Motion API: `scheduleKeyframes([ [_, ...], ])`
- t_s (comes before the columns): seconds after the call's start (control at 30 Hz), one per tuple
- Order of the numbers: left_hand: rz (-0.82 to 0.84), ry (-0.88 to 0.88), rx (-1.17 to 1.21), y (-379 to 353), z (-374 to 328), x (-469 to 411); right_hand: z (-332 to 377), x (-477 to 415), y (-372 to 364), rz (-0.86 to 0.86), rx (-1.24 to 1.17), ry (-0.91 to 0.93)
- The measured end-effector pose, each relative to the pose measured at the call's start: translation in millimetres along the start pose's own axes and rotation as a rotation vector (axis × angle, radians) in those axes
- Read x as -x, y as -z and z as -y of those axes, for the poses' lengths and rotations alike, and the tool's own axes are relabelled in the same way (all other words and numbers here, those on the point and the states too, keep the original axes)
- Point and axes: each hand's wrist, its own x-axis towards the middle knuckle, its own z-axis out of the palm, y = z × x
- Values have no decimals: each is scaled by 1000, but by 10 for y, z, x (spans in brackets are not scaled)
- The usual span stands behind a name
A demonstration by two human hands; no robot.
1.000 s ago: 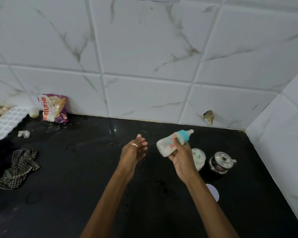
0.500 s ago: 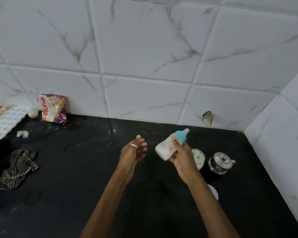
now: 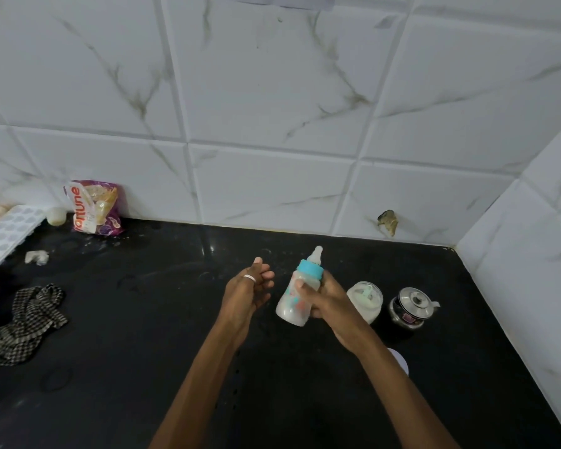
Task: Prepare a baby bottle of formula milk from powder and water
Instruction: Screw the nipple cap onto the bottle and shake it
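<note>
1. right hand (image 3: 329,304): forearm enters from lower right, reaches fwd and inward. Fingers wrapped round the body of the baby bottle (image 3: 300,293), thumb on its near face. Firm hold, clear of the desk (image 3: 143,319).
2. left hand (image 3: 246,294): forearm enters from bottom centre, hand raised over the desk, palm turned toward the bottle. Fingers loosely curled, one straighter and pointing up. Holds nothing. Pale ring (image 3: 250,278) on one finger.
3. Baby bottle: in the air btwn the two hands, held by the right only. The left is just beside it, not touching. Tilted, teat (image 3: 317,254) up and slightly right, base down toward the left hand. Teal collar (image 3: 311,268), whitish liquid inside, coloured print on the side.
4. powder jar (image 3: 365,301): open, pale scoop inside. Stands on the desk just right of the right hand, partly hidden by it.
5. steel pot (image 3: 410,309): lid on, just beside the jar on its right.
6. white disc (image 3: 399,361): on the desk, mostly hidden by the right forearm. Cannot tell what it is.
7. Far left, well apart from the hands: crumpled checked cloth (image 3: 26,322), packet (image 3: 94,207) against the tiled wall, white tray (image 3: 7,233).
</note>
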Motion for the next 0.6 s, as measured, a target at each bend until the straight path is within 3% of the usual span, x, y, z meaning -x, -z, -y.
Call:
scheduleKeyframes([
  [0.03, 1, 3, 4, -6, -8, 6, 1, -10, 20, -17, -24, 22],
  [0.13, -6, 1, 21, -20, -20, 6, 60, -65, 53, -210, -394, 42],
  [0.2, -17, -1, 21, -10, -15, 2, 49, -91, 56, -213, -309, 37],
  [0.3, -12, 7, 24, 6, -2, -12, 37, -37, 14, -64, -46, 11],
  [0.43, -4, 3, 29, -12, -5, -26, 76, -77, 41, -240, -365, 38],
  [0.6, 10, -5, 8, 12, 22, -37, 20, -22, 2, -39, -54, 5],
])
